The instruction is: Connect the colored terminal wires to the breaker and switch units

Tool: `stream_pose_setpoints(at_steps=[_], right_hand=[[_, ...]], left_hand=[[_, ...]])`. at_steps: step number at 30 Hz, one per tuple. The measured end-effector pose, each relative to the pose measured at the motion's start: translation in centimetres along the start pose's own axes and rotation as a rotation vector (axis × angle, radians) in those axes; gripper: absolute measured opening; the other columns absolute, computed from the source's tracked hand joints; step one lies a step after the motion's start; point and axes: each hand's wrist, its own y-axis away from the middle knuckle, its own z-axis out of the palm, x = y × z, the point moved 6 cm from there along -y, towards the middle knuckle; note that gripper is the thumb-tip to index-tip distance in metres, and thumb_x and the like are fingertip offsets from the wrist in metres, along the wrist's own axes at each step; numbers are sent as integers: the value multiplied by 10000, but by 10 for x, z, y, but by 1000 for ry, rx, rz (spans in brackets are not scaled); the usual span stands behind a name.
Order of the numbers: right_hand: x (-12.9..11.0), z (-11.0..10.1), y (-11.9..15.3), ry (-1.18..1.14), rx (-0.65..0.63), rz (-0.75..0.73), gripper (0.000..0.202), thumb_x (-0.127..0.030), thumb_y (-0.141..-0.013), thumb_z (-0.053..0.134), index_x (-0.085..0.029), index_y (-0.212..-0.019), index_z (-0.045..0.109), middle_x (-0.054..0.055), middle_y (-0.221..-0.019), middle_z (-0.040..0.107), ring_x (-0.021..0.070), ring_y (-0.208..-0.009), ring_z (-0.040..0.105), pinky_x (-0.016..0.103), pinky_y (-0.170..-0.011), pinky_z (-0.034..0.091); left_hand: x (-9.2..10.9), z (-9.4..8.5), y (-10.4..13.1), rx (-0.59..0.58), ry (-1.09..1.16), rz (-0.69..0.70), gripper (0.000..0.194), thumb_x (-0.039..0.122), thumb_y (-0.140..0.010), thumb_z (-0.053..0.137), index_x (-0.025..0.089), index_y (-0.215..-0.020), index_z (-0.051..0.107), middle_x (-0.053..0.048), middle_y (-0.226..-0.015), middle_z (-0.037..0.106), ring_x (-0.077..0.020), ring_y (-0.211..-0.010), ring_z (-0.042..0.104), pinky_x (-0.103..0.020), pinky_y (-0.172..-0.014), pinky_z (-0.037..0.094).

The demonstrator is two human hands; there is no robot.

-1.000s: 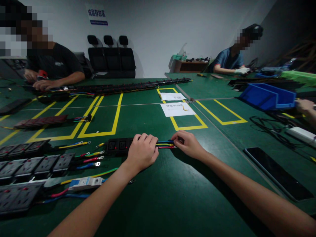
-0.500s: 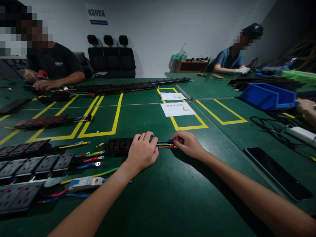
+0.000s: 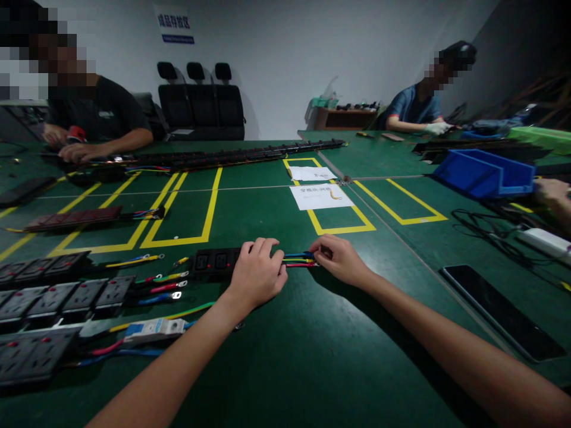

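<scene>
A black socket module (image 3: 214, 261) lies on the green table, its left part showing two outlets. My left hand (image 3: 259, 270) is wrapped over its right end and hides that part. Blue, yellow-green and red wires (image 3: 297, 260) run out of the module to the right. At their far ends my right hand (image 3: 336, 257) pinches the wire tips between thumb and fingers. Which of the wires are in the pinch is hard to make out.
More socket strips (image 3: 66, 303) with lugged wires and a breaker (image 3: 156, 330) lie at left. A phone (image 3: 502, 312), black cables (image 3: 491, 238) and a blue bin (image 3: 482, 172) are at right. Paper labels (image 3: 321, 197) lie ahead. Co-workers' hands (image 3: 82, 151) work across the table.
</scene>
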Motion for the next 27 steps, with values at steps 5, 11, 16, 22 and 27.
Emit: stream_pose_setpoints(at_steps=[5, 11, 16, 22, 27], right_hand=[[1, 0, 0, 0, -2, 11, 125, -157, -871, 556, -196, -872, 674, 7, -734, 592, 141, -626, 513, 272, -597, 363], [2, 1, 0, -3, -7, 15, 128, -145, -865, 562, -200, -877, 677, 9, -744, 602, 145, -631, 518, 275, -597, 362], [1, 0, 0, 5, -8, 15, 127, -145, -869, 560, -200, -872, 675, 12, -742, 599, 150, -636, 519, 279, -601, 363], [1, 0, 0, 11, -14, 15, 126, -145, -869, 559, -202, -872, 672, 12, -746, 602, 146, -638, 521, 273, -600, 364], [2, 1, 0, 12, -15, 15, 125, -143, -865, 559, -200, -875, 670, 10, -750, 600, 147, -640, 526, 273, -603, 362]], left_hand=[[-1, 1, -2, -9, 15, -10, 286, 317, -948, 542, 159, -1086, 737, -144, -1287, 649, -313, -1186, 563, -494, -929, 462], [-3, 0, -2, -15, 40, -9, 294, 321, -957, 543, 163, -1087, 753, -136, -1254, 669, -305, -1161, 579, -488, -930, 474], [-3, -1, -2, -13, 40, -2, 296, 322, -961, 542, 162, -1091, 755, -133, -1243, 676, -300, -1138, 595, -486, -925, 474], [-3, 0, -3, -30, 25, -3, 310, 329, -965, 534, 162, -1108, 752, -133, -1268, 672, -299, -1155, 591, -481, -936, 463], [-3, 1, -3, -37, 11, -2, 303, 323, -958, 542, 171, -1116, 751, -131, -1290, 665, -305, -1162, 589, -483, -927, 456]])
